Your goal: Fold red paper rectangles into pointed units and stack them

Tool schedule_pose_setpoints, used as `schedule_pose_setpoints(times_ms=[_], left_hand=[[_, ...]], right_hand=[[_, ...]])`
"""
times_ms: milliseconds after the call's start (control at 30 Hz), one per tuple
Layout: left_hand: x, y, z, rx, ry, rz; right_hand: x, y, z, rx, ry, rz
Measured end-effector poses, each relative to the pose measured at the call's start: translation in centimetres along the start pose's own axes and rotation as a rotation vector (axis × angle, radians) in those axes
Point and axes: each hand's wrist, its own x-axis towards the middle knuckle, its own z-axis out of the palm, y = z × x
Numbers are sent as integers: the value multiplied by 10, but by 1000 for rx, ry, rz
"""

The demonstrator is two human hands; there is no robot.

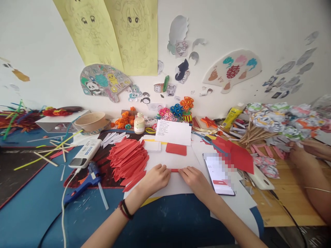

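My left hand (156, 178) and my right hand (192, 179) rest on white paper (176, 188), each with curled fingers closed on one end of a narrow folded red paper strip (174, 170). The strip lies level between them. Just beyond it is a small stack of red paper (176, 149), with a white stack (152, 146) to its left. A large pile of folded red paper pieces (128, 158) lies left of my left hand. Right of my right hand is a phone (219, 175) with its screen lit.
A blue glue gun (82, 186) and a white power strip (86, 153) are at the left. A handwritten card (173, 132) stands behind the paper. Red sheets (240, 155) lie at the right, where another person's hands (300, 155) are beside paper flowers (269, 117).
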Motion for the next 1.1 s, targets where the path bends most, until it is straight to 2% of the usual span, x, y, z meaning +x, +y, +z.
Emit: schedule_pose_setpoints(times_ms=[133, 267, 467, 600, 700, 833, 1100], left_hand=[[-3, -3, -1, -129, -24, -110], [7, -5, 10, -280, 5, -268], [18, -12, 19, -209, 47, -204], [26, -20, 15, -208, 115, -304], [33, -22, 16, -288, 136, -339], [35, -17, 22, -363, 90, -336], [27, -16, 26, -370, 122, -425]], right_hand=[[-1, -3, -1, 95, -13, 93], [9, -2, 5, 140, -1, 184], [29, 7, 18, 243, 76, 156], [37, 16, 28, 531, 204, 296], [39, 21, 35, 635, 270, 383], [36, 20, 39, 668, 285, 419], [43, 11, 34, 801, 298, 407]])
